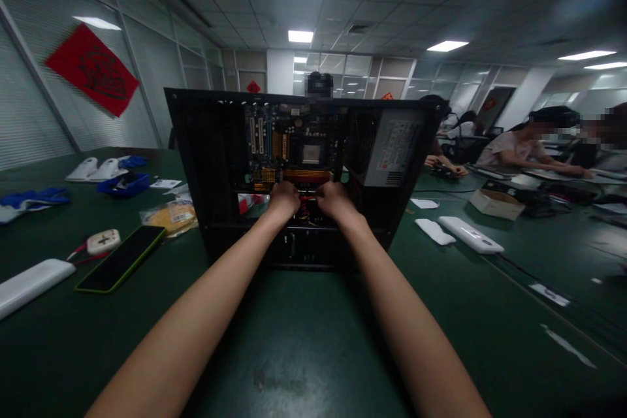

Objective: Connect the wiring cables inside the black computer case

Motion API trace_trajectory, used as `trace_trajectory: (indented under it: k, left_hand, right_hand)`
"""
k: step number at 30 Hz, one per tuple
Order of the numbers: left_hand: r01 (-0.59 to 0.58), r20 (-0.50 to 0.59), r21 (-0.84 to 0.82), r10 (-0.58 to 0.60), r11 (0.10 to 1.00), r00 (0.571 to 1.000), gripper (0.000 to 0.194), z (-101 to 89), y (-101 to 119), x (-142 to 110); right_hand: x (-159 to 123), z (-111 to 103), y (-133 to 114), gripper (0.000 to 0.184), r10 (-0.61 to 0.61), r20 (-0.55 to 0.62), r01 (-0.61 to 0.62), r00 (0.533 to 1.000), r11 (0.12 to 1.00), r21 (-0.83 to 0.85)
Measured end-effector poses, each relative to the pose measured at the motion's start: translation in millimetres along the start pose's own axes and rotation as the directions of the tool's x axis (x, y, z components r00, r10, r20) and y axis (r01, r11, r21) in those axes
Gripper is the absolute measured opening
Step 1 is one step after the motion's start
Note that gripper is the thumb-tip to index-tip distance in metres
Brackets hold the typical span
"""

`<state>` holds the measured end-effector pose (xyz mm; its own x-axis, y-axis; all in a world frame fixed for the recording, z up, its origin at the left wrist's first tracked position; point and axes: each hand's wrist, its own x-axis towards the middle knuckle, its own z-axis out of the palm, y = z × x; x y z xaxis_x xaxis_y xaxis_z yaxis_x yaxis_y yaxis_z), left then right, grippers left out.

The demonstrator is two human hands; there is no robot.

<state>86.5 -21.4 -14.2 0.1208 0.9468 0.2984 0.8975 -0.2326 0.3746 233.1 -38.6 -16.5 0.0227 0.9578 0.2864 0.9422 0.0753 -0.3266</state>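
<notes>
An open black computer case [196,163] stands upright on the green table, its inside facing me. On the motherboard [298,127] in it are pale and orange slots, a square silver processor [311,154] and, below that, long red and yellow memory slots [308,176]. My left hand [284,201] and my right hand [336,201] are inside the case just under these slots, fingers closed and tips close together. A thin red piece [308,197] shows between them; its kind and both fingertips are hard to make out. A power supply [396,147] sits at the case's right.
To the left lie a phone with a green edge [122,260], a white power bank [34,284], a yellow packet [171,217] and a blue tray [123,184]. On the right are a white device [471,235] with a cable and an open box [496,201]. Other people sit beyond.
</notes>
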Motion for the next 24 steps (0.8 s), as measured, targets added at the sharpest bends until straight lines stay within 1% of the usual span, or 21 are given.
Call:
trace_trajectory:
  k: [6,9,12,16,21,24]
  left_hand:
    - [0.025,0.021,-0.026,-0.025,0.999,0.999,0.023,-0.3,-1.3,2.4]
    - [0.035,0.003,-0.025,-0.035,0.999,0.999,0.024,-1.2,0.3,1.4]
    - [0.051,0.008,-0.023,-0.051,0.998,0.999,0.024,-0.7,1.0,1.2]
    - [0.042,0.002,-0.028,-0.042,0.999,0.999,0.025,1.0,0.4,2.4]
    - [0.048,0.015,-0.032,-0.048,0.998,0.999,0.025,-1.1,2.0,-0.9]
    - [0.055,-0.005,-0.018,-0.055,0.998,0.998,0.027,-3.7,4.6,-6.9]
  right_hand:
    - [0.9,1.4,1.9,0.024,0.023,-0.029,-0.022,0.999,0.999,0.029]
    - [2.1,2.3,2.8,0.024,0.014,-0.028,-0.013,1.000,0.999,0.037]
    - [2.8,2.6,1.9,0.025,0.028,-0.003,-0.027,1.000,0.999,0.035]
    - [2.7,3.5,-0.7,0.025,0.067,0.058,-0.068,0.996,0.998,0.003]
    - [2.0,5.2,-0.7,0.025,0.064,0.049,-0.064,0.997,0.998,0.002]
    - [1.0,5.5,0.6,0.025,0.051,0.039,-0.052,0.998,0.998,0.030]
